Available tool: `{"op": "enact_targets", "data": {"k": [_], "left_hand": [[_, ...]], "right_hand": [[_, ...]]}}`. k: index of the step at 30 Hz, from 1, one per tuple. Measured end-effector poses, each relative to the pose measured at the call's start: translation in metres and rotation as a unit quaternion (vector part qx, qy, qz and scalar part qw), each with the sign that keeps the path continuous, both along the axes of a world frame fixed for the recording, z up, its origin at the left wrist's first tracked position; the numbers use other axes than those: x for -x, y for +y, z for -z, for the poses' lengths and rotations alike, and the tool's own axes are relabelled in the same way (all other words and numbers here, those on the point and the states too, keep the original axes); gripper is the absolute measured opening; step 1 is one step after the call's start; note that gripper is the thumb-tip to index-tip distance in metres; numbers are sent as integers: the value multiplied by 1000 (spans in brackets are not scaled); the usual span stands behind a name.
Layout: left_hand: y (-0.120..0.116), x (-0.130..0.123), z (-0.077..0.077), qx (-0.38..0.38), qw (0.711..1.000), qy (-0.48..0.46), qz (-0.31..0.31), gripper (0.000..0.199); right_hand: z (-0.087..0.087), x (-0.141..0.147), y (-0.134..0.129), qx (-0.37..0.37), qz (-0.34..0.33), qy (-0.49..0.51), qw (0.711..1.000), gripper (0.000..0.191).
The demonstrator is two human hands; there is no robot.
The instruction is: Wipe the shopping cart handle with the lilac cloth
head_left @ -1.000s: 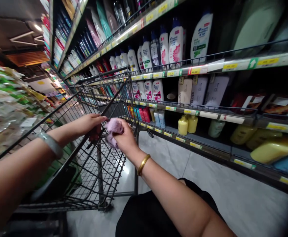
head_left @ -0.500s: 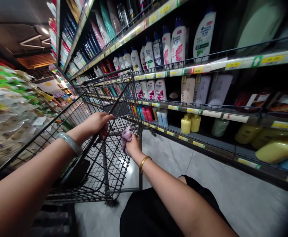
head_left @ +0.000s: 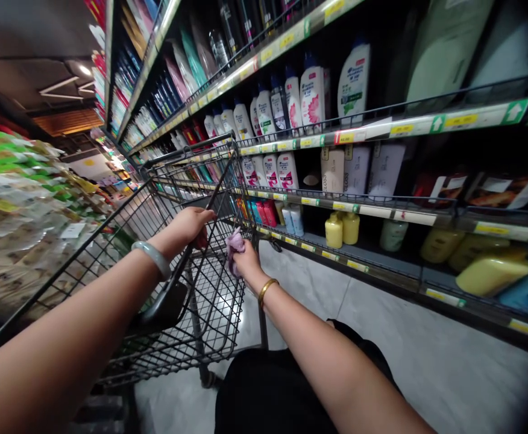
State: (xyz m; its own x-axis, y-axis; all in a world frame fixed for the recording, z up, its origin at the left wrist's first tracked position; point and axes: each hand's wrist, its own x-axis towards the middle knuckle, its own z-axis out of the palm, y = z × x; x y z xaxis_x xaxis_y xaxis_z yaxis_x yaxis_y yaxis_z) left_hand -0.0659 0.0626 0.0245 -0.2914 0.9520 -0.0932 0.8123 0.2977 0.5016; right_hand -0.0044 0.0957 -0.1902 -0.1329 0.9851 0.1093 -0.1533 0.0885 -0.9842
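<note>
A black wire shopping cart [head_left: 214, 304] stands at an angle in front of me. My left hand [head_left: 190, 226], with a pale bangle on its wrist, is closed around a dark bar at the cart's near upper part; its fingertips are partly hidden behind the bar. Lower and to the right, my right hand [head_left: 248, 263] clutches a crumpled purple cloth [head_left: 234, 248] beside the cart's wire side. Whether the cloth presses on the wire cannot be made out. A gold bangle circles my right wrist.
Shelves of shampoo bottles [head_left: 313, 99] run along the right, with yellow pump bottles [head_left: 334, 230] on the bottom level. Stacked packaged goods [head_left: 15, 241] rise on the left, blurred. Grey tiled floor [head_left: 318, 283] lies between cart and shelf.
The shelves have shifted slightly left in view. My left hand and forearm appear a little farther right. Both hands keep their grips on the cart bar and the cloth.
</note>
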Motion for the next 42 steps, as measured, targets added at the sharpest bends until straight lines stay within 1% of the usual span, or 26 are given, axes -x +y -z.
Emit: {"op": "enact_targets", "data": {"k": [2,4,5,7,9,11,13,14,16,17,18,20,21,23,26,28,29,30,32,34,35,37,40,42], "left_hand": [[3,-5,1,0,1000,5,0,43],[8,-9,2,6,1000,14,0,42],[11,-10,2,10,1000,20,-1,41],[16,-13,2,18,999,30,-6,42],[20,-15,1,23,999,34,-9,45],[19,-16,0,37,999,23,-3,53],[13,-15,-2,69,998,-3,15,63],[9,-13,-2,92,995,-21,30,67],[1,-8,-1,144,985,-60,68,72],[-2,-6,1,162,980,-78,81,72],[-5,-4,4,169,978,-96,82,69],[-6,-3,10,161,977,-127,55,61],[-6,-4,13,154,978,-136,34,58],[-4,-7,19,147,979,-141,4,60],[-3,-11,23,153,980,-129,-13,70],[-4,-13,23,149,981,-126,-21,72],[-5,-15,22,142,982,-126,-25,72],[-6,-16,22,133,983,-125,-29,70],[-8,-18,21,111,986,-119,-37,65],[-9,-21,19,88,989,-112,-42,59],[-10,-22,19,80,990,-108,-42,57],[-11,-22,17,66,992,-104,-35,53],[-11,-22,16,52,994,-95,-20,51],[-10,-21,16,48,995,-90,-18,53]], "right_hand": [[-16,-8,-1,18,25,15,999,36],[-38,-17,-3,16,46,60,997,38],[-50,-22,-5,-2,49,90,995,39],[-70,-32,-9,-73,35,130,988,40],[-82,-40,-14,-147,32,117,982,38],[-82,-46,-18,-185,47,58,980,41],[-73,-51,-19,-183,58,-13,981,45],[-68,-53,-17,-170,54,-44,983,46],[-59,-56,-11,-119,30,-83,989,45],[-56,-58,-6,-88,10,-89,992,43],[-54,-60,-2,-58,-12,-88,994,42],[-53,-63,6,-24,-46,-77,996,41],[-52,-64,8,-20,-51,-75,996,40],[-49,-64,8,-29,-38,-80,996,42],[-41,-61,2,-71,-2,-95,993,45],[-33,-60,0,-104,14,-98,990,41],[-29,-60,1,-108,17,-100,989,38],[-26,-60,2,-95,17,-102,990,33],[-22,-60,6,-36,8,-107,994,26],[-24,-59,8,16,4,-90,996,24],[-27,-58,7,19,6,-70,997,26],[-40,-54,2,-19,11,-15,1000,32],[-59,-51,-10,-115,16,36,993,37],[-61,-52,-13,-151,23,22,988,37]]}}
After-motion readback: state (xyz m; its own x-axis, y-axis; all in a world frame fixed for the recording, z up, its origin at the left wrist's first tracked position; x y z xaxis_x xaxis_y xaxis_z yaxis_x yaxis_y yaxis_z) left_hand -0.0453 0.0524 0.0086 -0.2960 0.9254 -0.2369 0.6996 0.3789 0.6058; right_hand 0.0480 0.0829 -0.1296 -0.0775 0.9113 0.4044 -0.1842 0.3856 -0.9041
